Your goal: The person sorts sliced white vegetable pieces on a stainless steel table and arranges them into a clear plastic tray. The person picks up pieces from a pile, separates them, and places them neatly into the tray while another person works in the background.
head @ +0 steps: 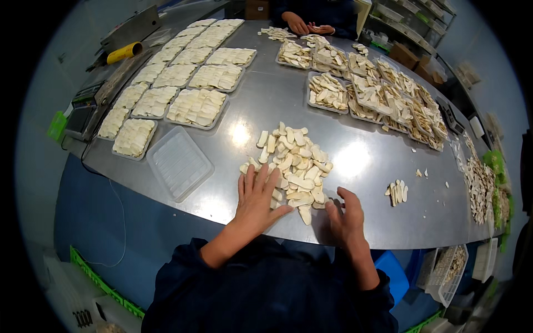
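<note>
A loose pile of pale, dried slices, apparently mushroom [297, 160], lies on the stainless steel table in front of me. My left hand [257, 204] rests with fingers spread over the pile's left edge, palm down. At the lower right edge of the pile, my right hand [346, 214] is half curled with thumb and index finger apart; nothing shows between them. An empty clear plastic tray [180, 164] sits left of the pile. Several trays of neatly layered slices [195, 107] stand farther left. A small group of slices [397, 192] lies to the right.
Heaped trays of slices [328, 92] are stacked at the back right, with more loose slices [479, 187] at the far right. A co-worker's hands [306, 27] are across the steel table [266, 89]. A scale [79, 120] stands at the left edge; crates are below.
</note>
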A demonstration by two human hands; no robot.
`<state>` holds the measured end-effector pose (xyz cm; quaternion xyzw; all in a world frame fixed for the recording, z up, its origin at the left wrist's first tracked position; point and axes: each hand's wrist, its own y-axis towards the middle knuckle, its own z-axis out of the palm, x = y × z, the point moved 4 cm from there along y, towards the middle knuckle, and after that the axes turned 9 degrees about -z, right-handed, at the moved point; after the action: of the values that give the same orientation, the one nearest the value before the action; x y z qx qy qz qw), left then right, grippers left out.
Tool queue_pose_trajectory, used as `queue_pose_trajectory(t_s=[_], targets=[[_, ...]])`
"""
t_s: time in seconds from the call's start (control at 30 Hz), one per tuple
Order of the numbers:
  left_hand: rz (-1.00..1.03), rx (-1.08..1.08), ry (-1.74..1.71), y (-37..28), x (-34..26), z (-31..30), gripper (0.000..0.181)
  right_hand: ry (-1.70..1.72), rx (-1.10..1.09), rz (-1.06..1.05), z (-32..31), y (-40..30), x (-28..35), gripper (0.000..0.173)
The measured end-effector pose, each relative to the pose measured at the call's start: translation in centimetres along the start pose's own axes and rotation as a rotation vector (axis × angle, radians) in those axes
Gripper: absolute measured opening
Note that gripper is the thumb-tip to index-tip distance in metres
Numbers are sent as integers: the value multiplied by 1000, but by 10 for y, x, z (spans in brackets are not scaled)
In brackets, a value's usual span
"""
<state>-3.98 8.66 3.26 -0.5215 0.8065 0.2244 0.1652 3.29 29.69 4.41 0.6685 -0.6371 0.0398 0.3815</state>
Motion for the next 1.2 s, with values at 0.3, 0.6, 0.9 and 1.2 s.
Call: queue_pose_trajectory(t_s=[0.3,0.6,0.9,1.2], targets=[[278,-125,-114,43,-24,6,32,-200,203,163,15,22,8,25],[204,-51,-425,50,-6,16,13,422,200,624,6,18,-21,22],[-286,76,-931,36,8,8,15,484,-51,551,-19,72,-70,13],[-331,277,-1122,29,-21,26,22,422,151,429,-18,68,-38,32]])
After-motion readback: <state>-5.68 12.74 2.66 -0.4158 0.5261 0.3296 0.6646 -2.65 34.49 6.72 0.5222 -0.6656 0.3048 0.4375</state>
